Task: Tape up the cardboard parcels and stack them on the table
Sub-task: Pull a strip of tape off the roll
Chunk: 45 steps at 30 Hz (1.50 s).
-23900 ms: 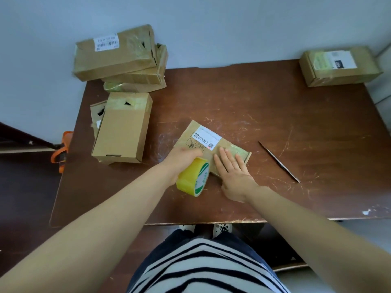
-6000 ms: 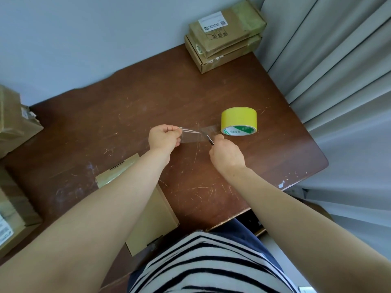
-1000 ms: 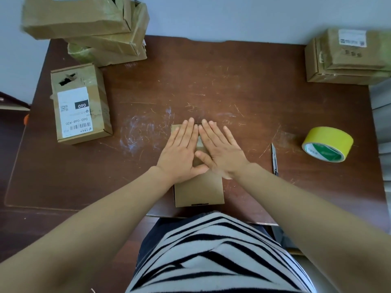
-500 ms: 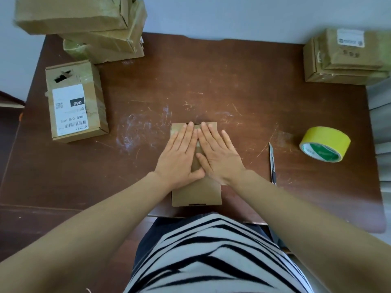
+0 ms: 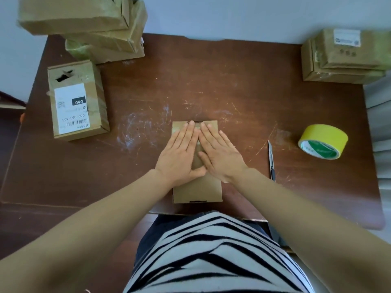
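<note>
Lying flat, left hand point(image 5: 178, 158) and right hand point(image 5: 221, 158) hide half the parcel point(image 5: 197, 190).

Looks like a makeshift parcel-packing desk in a plain room. Shown by a scratched brown table point(image 5: 232, 81) against a bare pale wall point(image 5: 211, 15), a stack of taped parcels point(image 5: 84, 20) at upper left, a second stack point(image 5: 342, 58) at upper right, and a yellow tape roll point(image 5: 322, 141) and utility knife point(image 5: 271, 159) at right.
</note>
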Available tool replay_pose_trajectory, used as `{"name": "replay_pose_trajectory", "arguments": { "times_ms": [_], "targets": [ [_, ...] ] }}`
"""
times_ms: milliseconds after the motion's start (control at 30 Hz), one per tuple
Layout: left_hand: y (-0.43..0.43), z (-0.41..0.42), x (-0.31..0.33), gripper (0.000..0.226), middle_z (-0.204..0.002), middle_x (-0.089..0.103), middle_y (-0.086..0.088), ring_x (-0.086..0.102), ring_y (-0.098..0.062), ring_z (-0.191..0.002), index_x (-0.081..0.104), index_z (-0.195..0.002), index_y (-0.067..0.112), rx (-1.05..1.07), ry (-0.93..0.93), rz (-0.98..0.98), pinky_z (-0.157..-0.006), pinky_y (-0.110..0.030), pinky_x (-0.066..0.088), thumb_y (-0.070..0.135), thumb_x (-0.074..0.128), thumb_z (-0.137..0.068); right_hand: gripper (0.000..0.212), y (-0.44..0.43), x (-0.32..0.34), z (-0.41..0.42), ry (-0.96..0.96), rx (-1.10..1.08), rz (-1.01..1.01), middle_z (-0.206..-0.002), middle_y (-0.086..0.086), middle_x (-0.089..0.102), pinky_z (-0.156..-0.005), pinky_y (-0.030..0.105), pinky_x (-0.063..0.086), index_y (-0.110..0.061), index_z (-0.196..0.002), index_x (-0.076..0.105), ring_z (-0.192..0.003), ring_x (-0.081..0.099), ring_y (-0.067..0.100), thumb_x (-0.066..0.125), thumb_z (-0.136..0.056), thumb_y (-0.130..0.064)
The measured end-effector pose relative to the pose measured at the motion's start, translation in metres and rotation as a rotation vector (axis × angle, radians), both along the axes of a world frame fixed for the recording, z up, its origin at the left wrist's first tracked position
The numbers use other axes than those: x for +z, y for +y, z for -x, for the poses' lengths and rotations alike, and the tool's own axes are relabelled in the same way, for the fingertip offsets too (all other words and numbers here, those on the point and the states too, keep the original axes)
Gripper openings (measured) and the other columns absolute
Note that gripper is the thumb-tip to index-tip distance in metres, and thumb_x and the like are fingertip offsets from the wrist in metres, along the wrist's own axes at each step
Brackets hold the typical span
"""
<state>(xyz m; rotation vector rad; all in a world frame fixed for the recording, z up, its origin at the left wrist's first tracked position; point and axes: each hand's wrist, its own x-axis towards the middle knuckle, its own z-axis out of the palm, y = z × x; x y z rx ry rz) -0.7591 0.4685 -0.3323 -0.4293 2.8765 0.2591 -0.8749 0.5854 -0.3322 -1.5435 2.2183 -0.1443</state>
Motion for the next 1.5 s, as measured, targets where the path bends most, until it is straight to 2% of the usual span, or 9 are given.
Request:
{"name": "replay_pose_trajectory", "arguments": {
  "times_ms": [233,500,667,800,967,1100,1233,1400,1500],
  "targets": [
    [-0.016,-0.016,0.003,0.101,-0.159,-0.011,-0.011,-0.012,-0.022,-0.146,0.000,-0.152,0.007,0.010,0.003,-0.037,-0.117,-0.031,-0.012,0.077,0.019,-0.081,0.061,0.016,-0.002,0.017,-0.083,-0.014,0.006,-0.158,-0.003,-0.014,-0.120,0.029,-0.004,-0.017,-0.151,-0.006,-0.140,-0.023,0.006,0.021,-0.102,-0.042],
    [-0.001,0.001,0.016,0.094,-0.155,0.019,-0.021,0.013,-0.033,-0.145,0.035,-0.142,-0.001,0.125,0.092,-0.013,-0.119,-0.041,0.003,0.069,0.046,-0.080,0.059,0.017,-0.003,0.008,-0.079,-0.084,0.044,-0.159,-0.003,-0.013,-0.117,0.024,-0.007,-0.015,-0.152,-0.002,-0.139,-0.020,0.002,0.024,-0.103,-0.034],
    [0.013,0.009,0.005,0.095,-0.158,-0.016,-0.011,-0.019,-0.020,-0.144,-0.007,-0.151,0.009,-0.021,0.022,-0.033,-0.118,-0.034,-0.013,0.073,0.021,-0.086,0.060,0.015,0.009,0.015,-0.400,-0.227,0.157,-0.160,0.001,0.005,-0.114,0.016,0.007,-0.011,-0.152,0.012,-0.146,0.002,0.008,0.036,-0.097,-0.003],
    [0.016,0.010,0.004,0.097,-0.155,-0.024,-0.011,-0.022,-0.024,-0.143,-0.017,-0.148,0.014,-0.016,0.004,-0.019,-0.117,-0.039,-0.014,0.078,0.009,-0.079,0.051,0.032,0.020,0.046,-0.219,-0.528,0.270,-0.148,0.005,0.039,-0.103,0.026,0.034,-0.012,-0.142,0.040,-0.132,0.042,0.021,0.041,-0.092,-0.002],
    [0.021,0.015,0.007,0.104,-0.155,-0.023,-0.011,-0.025,-0.022,-0.142,-0.012,-0.149,0.010,-0.023,-0.008,0.004,-0.115,-0.036,-0.019,0.082,0.014,-0.079,0.037,0.066,0.036,0.119,0.042,-0.787,0.321,-0.126,0.012,0.055,-0.097,0.039,0.043,-0.010,-0.125,0.058,-0.113,0.054,0.029,0.048,-0.090,-0.006],
    [0.021,0.017,0.011,0.107,-0.155,-0.025,-0.011,-0.025,-0.022,-0.142,-0.013,-0.150,0.007,-0.026,-0.047,0.018,-0.115,-0.033,-0.018,0.081,0.006,-0.075,0.033,0.087,0.041,0.169,0.285,-0.742,-0.019,-0.119,0.018,0.054,-0.092,0.043,0.041,-0.008,-0.116,0.062,-0.110,0.050,0.036,0.050,-0.095,-0.030],
    [0.025,0.029,0.020,0.104,-0.156,-0.020,-0.011,-0.021,-0.021,-0.143,-0.008,-0.150,0.005,-0.011,-0.007,0.044,-0.117,-0.034,-0.014,0.079,0.012,-0.079,0.055,0.082,0.041,0.186,0.258,-0.657,-0.606,-0.076,0.002,0.049,-0.076,0.036,0.039,-0.017,-0.097,0.058,-0.084,0.050,0.025,0.048,-0.083,-0.069],
    [0.037,0.055,0.024,0.095,-0.158,-0.017,-0.009,-0.018,-0.018,-0.145,-0.003,-0.151,0.008,0.045,-0.040,-0.009,-0.117,-0.036,-0.014,0.074,0.010,-0.084,0.043,0.063,0.046,0.194,0.211,-0.458,-0.863,-0.093,0.002,0.052,-0.068,0.035,0.043,-0.020,-0.095,0.051,-0.089,0.055,0.028,0.069,-0.076,-0.053],
    [0.047,0.071,0.028,0.091,-0.159,-0.008,-0.009,-0.009,-0.019,-0.147,0.006,-0.152,0.008,0.041,0.001,-0.010,-0.117,-0.036,-0.012,0.071,0.009,-0.087,0.041,0.059,0.050,0.197,0.136,-0.398,-0.948,-0.102,0.007,0.055,-0.081,0.037,0.052,-0.011,-0.104,0.054,-0.092,0.058,0.029,0.072,-0.078,-0.037]
  ]
}}
